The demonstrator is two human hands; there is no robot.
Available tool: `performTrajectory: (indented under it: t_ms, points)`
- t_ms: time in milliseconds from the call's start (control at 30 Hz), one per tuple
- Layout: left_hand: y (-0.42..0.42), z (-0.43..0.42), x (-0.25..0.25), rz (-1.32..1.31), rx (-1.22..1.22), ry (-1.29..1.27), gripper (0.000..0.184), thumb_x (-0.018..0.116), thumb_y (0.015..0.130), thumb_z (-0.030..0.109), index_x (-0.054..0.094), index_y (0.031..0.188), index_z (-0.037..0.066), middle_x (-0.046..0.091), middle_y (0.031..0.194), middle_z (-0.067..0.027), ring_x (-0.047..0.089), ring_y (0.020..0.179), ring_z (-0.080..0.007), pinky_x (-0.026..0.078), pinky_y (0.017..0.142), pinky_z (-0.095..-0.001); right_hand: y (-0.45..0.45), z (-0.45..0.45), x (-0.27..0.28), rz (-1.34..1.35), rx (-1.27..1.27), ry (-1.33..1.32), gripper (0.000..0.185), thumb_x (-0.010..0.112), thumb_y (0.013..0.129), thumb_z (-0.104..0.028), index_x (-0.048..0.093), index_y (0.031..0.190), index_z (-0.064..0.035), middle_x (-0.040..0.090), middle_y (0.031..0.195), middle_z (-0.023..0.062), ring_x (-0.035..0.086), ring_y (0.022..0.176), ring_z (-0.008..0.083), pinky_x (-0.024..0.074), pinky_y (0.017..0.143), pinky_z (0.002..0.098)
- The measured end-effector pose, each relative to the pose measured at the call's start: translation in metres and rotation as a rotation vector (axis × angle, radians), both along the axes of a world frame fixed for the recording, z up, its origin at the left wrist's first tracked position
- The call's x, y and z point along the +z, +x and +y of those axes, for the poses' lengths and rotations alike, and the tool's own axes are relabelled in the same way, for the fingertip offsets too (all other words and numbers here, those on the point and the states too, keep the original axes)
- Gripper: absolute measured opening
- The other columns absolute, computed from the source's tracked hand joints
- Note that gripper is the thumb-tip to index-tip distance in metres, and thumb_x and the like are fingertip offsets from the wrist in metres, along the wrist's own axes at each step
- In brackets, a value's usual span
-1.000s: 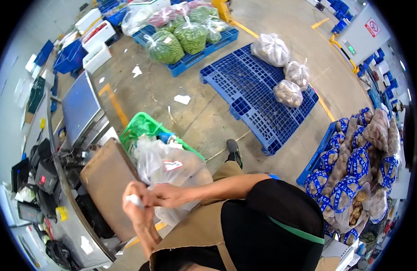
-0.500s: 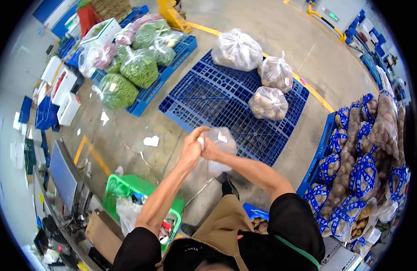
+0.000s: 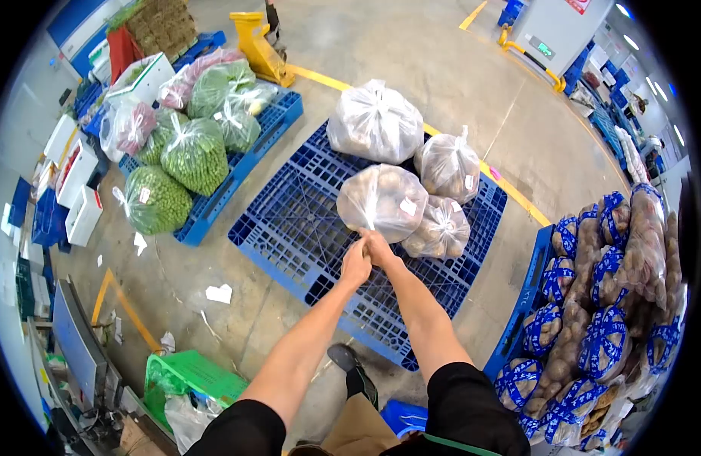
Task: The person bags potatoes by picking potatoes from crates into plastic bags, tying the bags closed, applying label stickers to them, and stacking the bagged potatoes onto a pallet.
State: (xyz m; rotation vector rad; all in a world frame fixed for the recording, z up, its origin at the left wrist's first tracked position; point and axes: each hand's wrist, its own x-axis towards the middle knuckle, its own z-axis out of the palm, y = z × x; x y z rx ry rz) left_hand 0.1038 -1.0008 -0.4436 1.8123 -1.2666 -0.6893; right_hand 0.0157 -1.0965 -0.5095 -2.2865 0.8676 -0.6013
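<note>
My left hand and my right hand are closed together on the gathered neck of a clear plastic bag of potatoes. The bag is stretched out in front of me over a blue pallet, and a white label shows on its side. Beyond it stands a large tied white bag. To its right are a tied bag of potatoes and a lower one, which the held bag partly overlaps. Whether the held bag rests on the pallet, I cannot tell.
Bags of green vegetables sit on another blue pallet at left. Blue-banded sacks of potatoes are stacked at right. A green crate stands at lower left, a yellow pallet jack at the back.
Both hands have swung the held bag forward from near my body to over the pallet, among the other bags. My view has shifted and a foot has stepped near the pallet's edge.
</note>
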Motion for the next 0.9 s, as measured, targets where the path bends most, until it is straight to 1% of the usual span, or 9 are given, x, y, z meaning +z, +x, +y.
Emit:
performTrajectory:
  t_ms: [67, 133, 267, 367, 467, 533, 800, 833, 900]
  points:
    - [0.010, 0.060, 0.011, -0.028, -0.114, 0.054, 0.047, 0.054, 0.081, 0.006, 0.044, 0.127, 0.001, 0.052, 0.125, -0.0194, 0.054, 0.110, -0.0328, 0.042, 0.095, -0.0376, -0.015, 0.032, -0.007, 0.168, -0.097, -0.081, 0.039, 0.060, 0.072, -0.007, 0.052, 0.110, -0.0016, 0.057, 0.101, 0.0212, 0.055, 0.093, 0.0409, 0.0453, 0.075, 0.0466]
    - [0.030, 0.147, -0.019, 0.446, -0.201, 0.154, 0.044, 0.057, 0.081, 0.012, 0.049, 0.123, 0.001, 0.056, 0.118, -0.0204, 0.054, 0.109, -0.0323, 0.042, 0.094, -0.0388, -0.037, 0.083, -0.025, 0.242, -0.190, -0.044, 0.039, 0.058, 0.074, -0.008, 0.051, 0.112, -0.0021, 0.054, 0.104, 0.0197, 0.054, 0.093, 0.0406, 0.0451, 0.078, 0.0469]
    - [0.095, 0.412, -0.056, 0.146, -0.009, 0.742, 0.045, 0.062, 0.079, 0.031, 0.059, 0.115, 0.006, 0.061, 0.113, -0.0171, 0.058, 0.106, -0.0306, 0.046, 0.090, -0.0393, -0.113, 0.231, -0.080, 0.463, -0.166, 0.447, 0.023, 0.056, 0.073, -0.016, 0.062, 0.089, 0.0002, 0.063, 0.089, 0.0216, 0.059, 0.080, 0.0409, 0.0464, 0.074, 0.0501]
    - [0.108, 0.620, -0.015, 0.167, 0.473, 1.132, 0.043, 0.059, 0.077, 0.032, 0.061, 0.113, 0.008, 0.064, 0.105, -0.0175, 0.061, 0.096, -0.0309, 0.048, 0.082, -0.0421, -0.183, 0.332, -0.098, 0.896, 0.814, -0.067, 0.021, 0.063, 0.068, -0.034, 0.065, 0.067, -0.0127, 0.062, 0.064, 0.0083, 0.061, 0.066, 0.0289, 0.0436, 0.054, 0.0420]
    - [0.066, 0.801, -0.024, 0.114, 0.729, 1.069, 0.030, 0.053, 0.078, 0.026, 0.064, 0.097, 0.006, 0.067, 0.078, -0.0144, 0.064, 0.068, -0.0262, 0.051, 0.063, -0.0403, -0.181, 0.379, -0.046, 0.836, 1.156, 0.117, 0.017, 0.061, 0.075, -0.024, 0.067, 0.068, -0.0103, 0.066, 0.074, 0.0084, 0.063, 0.060, 0.0267, 0.0476, 0.057, 0.0486]
    - [0.043, 0.822, 0.095, 0.505, 0.953, 1.151, 0.034, 0.053, 0.075, 0.019, 0.062, 0.105, 0.006, 0.067, 0.076, -0.0105, 0.065, 0.061, -0.0194, 0.053, 0.054, -0.0337, -0.149, 0.388, -0.038, 0.983, 0.991, 0.485, 0.017, 0.059, 0.077, -0.023, 0.064, 0.070, -0.0088, 0.064, 0.073, 0.0093, 0.061, 0.059, 0.0270, 0.0479, 0.056, 0.0470]
    - [-0.144, 1.031, 0.045, 1.151, 1.927, 0.111, 0.037, 0.058, 0.074, 0.009, 0.061, 0.110, 0.003, 0.064, 0.075, -0.0084, 0.061, 0.060, -0.0178, 0.050, 0.050, -0.0327, 0.016, 0.460, -0.066, 0.894, 0.368, 1.289, 0.018, 0.049, 0.084, -0.019, 0.054, 0.076, -0.0025, 0.053, 0.066, 0.0127, 0.054, 0.054, 0.0284, 0.0491, 0.053, 0.0406]
    - [-0.167, 1.046, 0.042, 1.190, 2.025, 0.023, 0.033, 0.058, 0.073, 0.006, 0.062, 0.105, 0.001, 0.062, 0.071, -0.0091, 0.059, 0.057, -0.0179, 0.048, 0.048, -0.0324, 0.034, 0.436, -0.115, 0.937, 0.339, 1.833, 0.019, 0.047, 0.084, -0.018, 0.052, 0.077, -0.0017, 0.052, 0.065, 0.0131, 0.054, 0.053, 0.0285, 0.0493, 0.052, 0.0398]
    - [-0.203, 1.085, 0.063, 1.193, 2.046, 0.023, 0.022, 0.057, 0.074, 0.004, 0.064, 0.095, -0.001, 0.059, 0.064, -0.0097, 0.057, 0.054, -0.0184, 0.045, 0.045, -0.0324, 0.084, 0.573, -0.004, 0.918, 0.360, 1.034, 0.018, 0.048, 0.086, -0.017, 0.053, 0.082, -0.0005, 0.053, 0.068, 0.0122, 0.055, 0.053, 0.0263, 0.0494, 0.050, 0.0377]
